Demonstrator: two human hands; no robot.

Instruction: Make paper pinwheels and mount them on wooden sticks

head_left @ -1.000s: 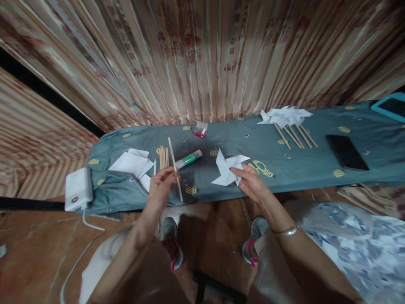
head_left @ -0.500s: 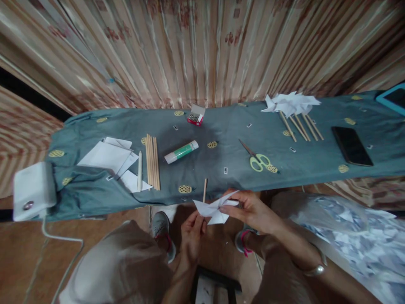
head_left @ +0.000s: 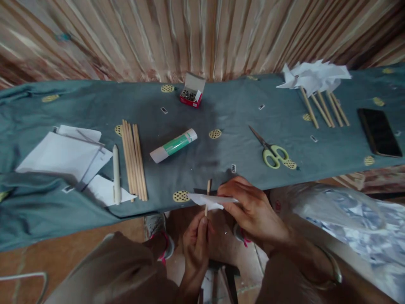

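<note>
My left hand (head_left: 196,238) pinches a thin wooden stick (head_left: 209,185) near its lower end, below the table's front edge. My right hand (head_left: 253,207) is closed on the right side of a white paper pinwheel (head_left: 209,201), which lies across the stick and shows almost edge-on. Whether a pin joins the two cannot be made out. Beyond my hands lie a green and white glue stick (head_left: 175,145) and a red box of small metal pins (head_left: 191,96) with its lid up. Scissors (head_left: 272,153) with green handles rest to the right.
On the left are white paper sheets (head_left: 60,156), a pale pen-like tool (head_left: 117,175) and several wooden sticks (head_left: 134,162). Finished-looking pinwheels (head_left: 316,77) on sticks lie at the back right, near a dark phone (head_left: 379,131). A bag of paper scraps (head_left: 357,228) stands right of my legs.
The view has come closer to the table. The pinwheel has turned from showing its blades to nearly edge-on, and my left hand now grips the stick lower, clear of the paper.
</note>
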